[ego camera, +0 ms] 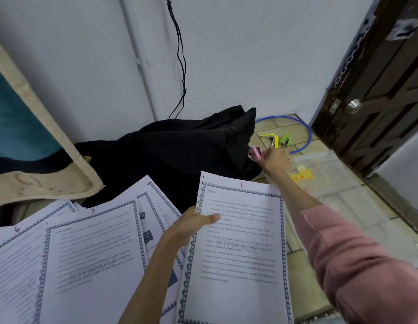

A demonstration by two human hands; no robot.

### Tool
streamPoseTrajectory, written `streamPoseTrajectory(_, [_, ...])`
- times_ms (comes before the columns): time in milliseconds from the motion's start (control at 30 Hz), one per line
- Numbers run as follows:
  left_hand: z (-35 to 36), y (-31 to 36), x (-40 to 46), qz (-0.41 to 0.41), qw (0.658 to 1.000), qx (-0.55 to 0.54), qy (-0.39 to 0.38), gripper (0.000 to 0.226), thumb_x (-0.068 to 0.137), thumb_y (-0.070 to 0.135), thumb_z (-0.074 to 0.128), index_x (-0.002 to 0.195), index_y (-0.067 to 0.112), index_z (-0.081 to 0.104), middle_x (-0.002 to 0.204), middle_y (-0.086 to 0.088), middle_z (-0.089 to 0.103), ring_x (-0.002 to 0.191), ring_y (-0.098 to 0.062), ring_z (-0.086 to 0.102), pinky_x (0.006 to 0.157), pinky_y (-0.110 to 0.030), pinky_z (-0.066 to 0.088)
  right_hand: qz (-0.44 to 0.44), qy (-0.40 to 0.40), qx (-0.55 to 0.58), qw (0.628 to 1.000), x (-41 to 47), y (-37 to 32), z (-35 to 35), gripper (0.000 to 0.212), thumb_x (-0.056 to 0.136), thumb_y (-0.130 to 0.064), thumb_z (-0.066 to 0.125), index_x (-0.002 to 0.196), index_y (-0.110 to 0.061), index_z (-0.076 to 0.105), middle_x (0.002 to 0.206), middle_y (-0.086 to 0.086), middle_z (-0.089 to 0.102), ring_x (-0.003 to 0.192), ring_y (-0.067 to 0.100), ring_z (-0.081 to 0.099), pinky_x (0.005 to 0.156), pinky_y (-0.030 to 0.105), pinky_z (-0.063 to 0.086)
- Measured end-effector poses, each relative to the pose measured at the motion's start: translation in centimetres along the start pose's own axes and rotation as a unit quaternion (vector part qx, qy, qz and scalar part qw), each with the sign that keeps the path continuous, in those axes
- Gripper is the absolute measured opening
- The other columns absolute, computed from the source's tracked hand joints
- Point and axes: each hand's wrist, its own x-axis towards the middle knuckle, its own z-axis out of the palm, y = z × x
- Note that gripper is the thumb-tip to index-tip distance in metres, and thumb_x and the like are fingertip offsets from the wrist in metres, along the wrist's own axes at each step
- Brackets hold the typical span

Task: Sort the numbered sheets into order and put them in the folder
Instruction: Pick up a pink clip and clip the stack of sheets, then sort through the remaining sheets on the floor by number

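Dim, cool, bluish light, even and soft, with no hard shadows. Strong wide-angle bending at the edges, curving the dark brown wooden door (376, 90). Motion-blurred print on the white border-printed sheets (91, 260) at lower left; sharper toward centre.

Sheets (238, 242) read "STORAGE", numbered 1, 7 (93, 253) and 6 (14, 253).

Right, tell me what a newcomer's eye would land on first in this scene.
First, the white bordered sheet marked 1, held at its left edge by the left hand in the lower middle. Next, the right hand in a pink sleeve reaches out to grip a small pink stapler beside the crumpled black cloth. To the left, more white bordered sheets marked 6 and 7 lie fanned out.
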Motion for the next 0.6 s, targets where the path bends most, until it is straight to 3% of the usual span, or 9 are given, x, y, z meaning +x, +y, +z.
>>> streamPoseTrajectory(133, [-0.2,0.0,-0.2,-0.011,1.000,-0.014,0.005,0.021,0.088,0.012,0.061,0.109,0.015,0.064,0.107,-0.004,0.069,0.093,-0.016,0.068,0.083,-0.035,0.056,-0.012,-0.033,0.031,0.999,-0.3,0.1,-1.6,0.036,0.081,-0.045,0.062,0.100,-0.016,0.068,0.111,0.014,0.065,0.119,0.034,0.046,0.095,0.040,0.036])
streamPoseTrajectory(200, [-0.5,-0.1,-0.5,-0.011,0.999,-0.028,0.012,0.018,0.088,0.012,0.062,0.105,0.017,0.064,0.107,-0.005,0.070,0.089,-0.015,0.070,0.078,-0.034,0.057,-0.012,-0.003,0.148,0.989,-1.4,0.4,-3.5,0.046,0.083,-0.047,0.059,0.114,-0.014,0.063,0.117,0.011,0.065,0.117,0.032,0.051,0.097,0.041,0.041])
streamPoseTrajectory(267, [-1.0,-0.1,-0.8,-0.009,0.998,-0.060,0.022,0.022,0.087,0.013,0.063,0.109,0.016,0.064,0.106,-0.005,0.070,0.092,-0.019,0.069,0.077,-0.037,0.058,0.032,-0.011,0.299,0.954,-5.1,1.3,-5.9,0.056,0.087,-0.053,0.052,0.126,-0.013,0.051,0.121,0.010,0.060,0.107,0.026,0.057,0.087,0.037,0.045])
streamPoseTrajectory(367, [-1.6,0.0,-1.3,0.003,0.993,-0.113,0.045,0.022,0.087,0.012,0.062,0.108,0.015,0.065,0.102,-0.006,0.071,0.088,-0.020,0.070,0.068,-0.036,0.060,0.059,-0.241,0.376,0.893,-13.7,4.0,-8.1,0.063,0.085,-0.052,0.057,0.135,-0.029,0.026,0.118,0.005,0.062,0.088,0.020,0.067,0.070,0.032,0.052])
streamPoseTrajectory(433, [-1.6,0.6,-1.5,0.008,0.989,-0.137,0.056,0.020,0.088,0.013,0.060,0.108,0.012,0.064,0.106,-0.010,0.069,0.088,-0.023,0.068,0.066,-0.037,0.060,0.013,-0.332,0.370,0.868,-17.6,5.9,-7.4,0.078,0.080,-0.028,0.072,0.134,-0.034,0.016,0.112,0.003,0.068,0.090,0.018,0.070,0.076,0.035,0.056])
streamPoseTrajectory(500, [-1.0,1.6,-1.5,0.019,0.985,-0.163,0.048,0.026,0.089,0.014,0.058,0.114,0.008,0.062,0.111,-0.012,0.067,0.094,-0.025,0.066,0.072,-0.038,0.059,0.011,-0.284,0.406,0.869,-18.7,7.2,-6.8,0.075,0.080,-0.004,0.070,0.132,-0.023,0.020,0.107,0.009,0.069,0.085,0.022,0.071,0.080,0.047,0.056])
streamPoseTrajectory(600, [1.7,3.0,-1.5,0.039,0.992,-0.121,0.006,0.034,0.090,0.016,0.058,0.123,0.010,0.055,0.113,-0.009,0.067,0.098,-0.023,0.065,0.078,-0.037,0.057,0.035,-0.173,0.434,0.883,-18.1,9.0,-8.4,0.060,0.083,0.004,0.062,0.122,-0.023,0.025,0.104,0.025,0.067,0.080,0.037,0.067,0.079,0.061,0.052])
